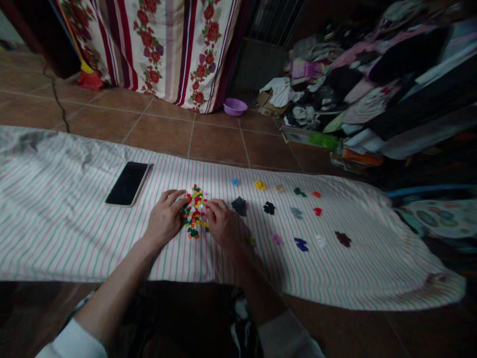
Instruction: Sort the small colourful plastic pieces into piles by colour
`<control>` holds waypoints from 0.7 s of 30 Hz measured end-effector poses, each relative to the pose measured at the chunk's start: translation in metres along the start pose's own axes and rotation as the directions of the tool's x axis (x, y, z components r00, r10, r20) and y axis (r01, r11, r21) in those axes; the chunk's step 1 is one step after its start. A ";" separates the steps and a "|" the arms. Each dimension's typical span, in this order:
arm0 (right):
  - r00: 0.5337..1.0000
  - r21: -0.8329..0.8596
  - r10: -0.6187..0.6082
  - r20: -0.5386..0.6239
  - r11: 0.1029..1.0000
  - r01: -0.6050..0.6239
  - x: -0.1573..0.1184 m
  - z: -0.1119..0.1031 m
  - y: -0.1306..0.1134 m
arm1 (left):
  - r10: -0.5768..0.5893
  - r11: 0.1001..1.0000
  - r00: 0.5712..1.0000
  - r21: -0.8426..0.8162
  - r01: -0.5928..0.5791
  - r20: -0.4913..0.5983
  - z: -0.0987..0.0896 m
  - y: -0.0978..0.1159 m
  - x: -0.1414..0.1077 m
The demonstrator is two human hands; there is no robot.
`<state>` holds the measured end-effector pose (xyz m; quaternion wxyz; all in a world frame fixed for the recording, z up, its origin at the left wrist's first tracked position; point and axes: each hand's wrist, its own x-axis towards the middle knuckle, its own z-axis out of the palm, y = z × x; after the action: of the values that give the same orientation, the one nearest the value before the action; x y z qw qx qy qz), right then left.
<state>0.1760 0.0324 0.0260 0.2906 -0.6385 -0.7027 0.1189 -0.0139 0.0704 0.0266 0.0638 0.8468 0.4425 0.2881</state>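
Observation:
A heap of small mixed-colour pieces [196, 215] in red, yellow, green, white and orange lies on a striped cloth between my hands. My left hand [166, 216] rests at the heap's left edge, its fingers stretched out and slightly apart over the nearest pieces. At the right edge, my right hand [222, 223] has its fingers bent together in a pinch by the pieces; anything between the tips is too small to make out. Right of this hand, sorted piles include dark grey [239, 206], black [269, 208], yellow [260, 185] and dark blue pieces [301, 244].
A phone [128, 184] lies left of my hands on the striped cloth [74, 199]. More small piles, including brown pieces [343, 239], sit to the right. Beyond, on the tiled floor, are a purple basin [234, 107], a floral curtain [167, 49] and heaped clothes [346, 79].

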 end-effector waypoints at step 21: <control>0.999 -0.024 -0.034 -0.001 0.999 0.034 0.002 0.007 0.005 | -0.046 0.999 0.999 0.016 0.046 0.014 0.013 -0.004 0.005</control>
<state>0.1763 0.0367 0.0178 0.2853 -0.6299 -0.7147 0.1049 -0.0071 0.0784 0.0167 0.0669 0.8390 0.4636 0.2769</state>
